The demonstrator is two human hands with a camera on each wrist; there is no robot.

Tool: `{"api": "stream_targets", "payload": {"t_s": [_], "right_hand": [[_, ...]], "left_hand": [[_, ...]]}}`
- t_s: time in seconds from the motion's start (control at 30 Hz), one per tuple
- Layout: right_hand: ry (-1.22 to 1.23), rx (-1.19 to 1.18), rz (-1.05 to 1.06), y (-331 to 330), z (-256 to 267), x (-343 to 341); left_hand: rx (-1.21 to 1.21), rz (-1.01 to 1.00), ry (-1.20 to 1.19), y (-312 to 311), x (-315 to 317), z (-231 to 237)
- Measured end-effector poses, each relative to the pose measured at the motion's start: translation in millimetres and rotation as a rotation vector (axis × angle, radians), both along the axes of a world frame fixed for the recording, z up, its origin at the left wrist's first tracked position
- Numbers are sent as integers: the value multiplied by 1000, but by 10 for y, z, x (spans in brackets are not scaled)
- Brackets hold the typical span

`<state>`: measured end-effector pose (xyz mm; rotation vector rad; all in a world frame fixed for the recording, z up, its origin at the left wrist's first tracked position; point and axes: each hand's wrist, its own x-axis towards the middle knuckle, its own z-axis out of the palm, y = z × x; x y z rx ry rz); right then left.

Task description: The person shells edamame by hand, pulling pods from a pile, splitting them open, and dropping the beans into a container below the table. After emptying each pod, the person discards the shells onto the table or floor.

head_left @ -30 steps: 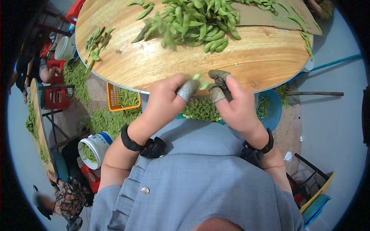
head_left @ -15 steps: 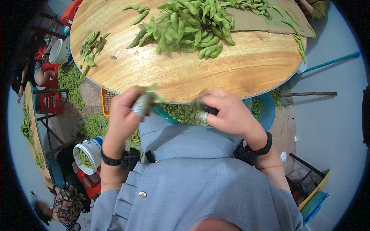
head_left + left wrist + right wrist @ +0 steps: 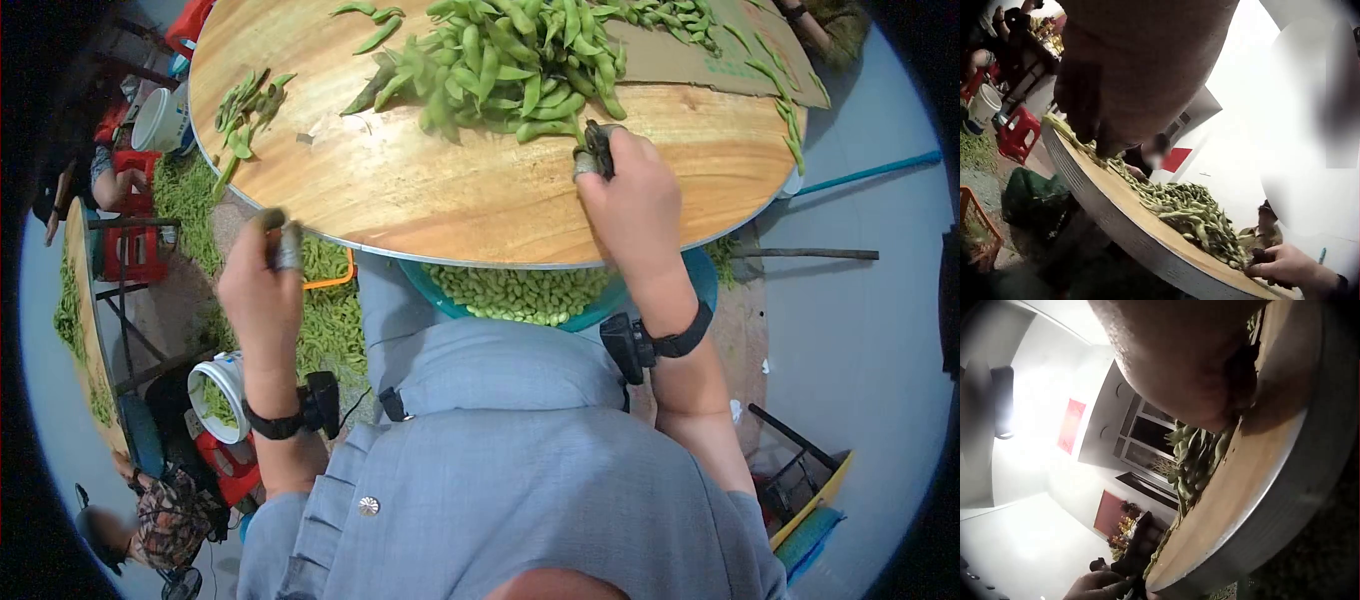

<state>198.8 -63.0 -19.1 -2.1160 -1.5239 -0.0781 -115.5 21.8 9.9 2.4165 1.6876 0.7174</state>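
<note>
The right hand (image 3: 640,195) pinches a green pod (image 3: 579,132) at the front right of the pod pile (image 3: 490,70) on the wooden table (image 3: 420,190). The left hand (image 3: 262,300) hangs beside the table's front left edge, finger and thumb slightly apart, with nothing visible between them. Grey wraps cover both thumbs, and dark coverings some fingertips. Below the table edge, a teal bowl (image 3: 428,291) holds shelled beans (image 3: 525,293). In the left wrist view the right hand (image 3: 1294,265) is at the pile's end; the right wrist view shows the left hand (image 3: 1100,584) low down.
Cardboard (image 3: 670,62) lies under pods at the back right. A few stems and pods (image 3: 245,120) lie at the table's left. On the floor are an orange basket (image 3: 335,281), a white bucket (image 3: 222,395) and loose pods (image 3: 325,335). Other people sit at the left.
The hands have moved apart. The left went left and the green piece between its fingers is gone from view; the right moved forward from above the bowl and took hold of a pod.
</note>
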Motion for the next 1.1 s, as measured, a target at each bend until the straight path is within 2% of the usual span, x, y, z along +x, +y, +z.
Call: {"api": "stream_targets", "payload": {"t_s": [0.07, 0.13, 0.2, 0.23, 0.27, 0.33, 0.4, 0.47, 0.5, 0.57, 0.6, 0.67, 0.7, 0.8, 0.87, 0.93, 1.0, 1.03, 1.1], "right_hand": [[77, 102, 75, -87, 53, 28], [75, 109, 144, -139, 53, 68], [72, 119, 213, -183, 55, 94], [56, 128, 287, -214, 60, 98], [41, 136, 359, -235, 58, 95], [46, 181, 412, -260, 32, 83], [53, 230, 462, -254, 19, 69], [143, 239, 363, -215, -1, 32], [149, 243, 354, -203, -17, 19], [402, 311, 174, -181, -50, -12], [409, 312, 169, -174, -37, -27], [1406, -171, 78, -156, 23, -64], [1549, -95, 118, -141, -8, -125], [1490, -63, 150, -129, 5, -86], [1459, -87, 139, -114, 7, -69], [1426, -106, 127, -90, 4, -63], [1253, 4, 127, -67, -29, -83], [1253, 4, 129, -76, -40, -72], [669, -53, 61, -104, -47, -48]], "left_hand": [[-93, -201, -154, -29, 320, 5], [-187, -382, -234, -53, 662, -20], [-67, -499, -209, -72, 994, -38], [118, -557, -206, -70, 1167, -48], [117, -552, -208, -62, 1290, -33], [192, -745, -85, -36, 1454, 16], [149, -768, -19, -20, 1475, -66], [-74, -762, 165, 12, 1445, -122], [-74, -770, 173, 19, 1419, -146], [-196, -722, -38, -12, 1349, -170], [-199, -724, -31, -62, 1333, -162], [-115, -672, -39, -165, 1315, -137], [-115, -675, -37, -177, 1316, -129], [-90, -669, -49, -196, 1324, -155], [-164, -681, -271, -177, 1341, -220], [-165, -643, -242, -157, 1333, -214], [-167, -600, -213, -151, 1312, -180], [-177, -550, -184, -156, 1296, -131], [-186, -495, -155, -149, 1261, -118]]}}
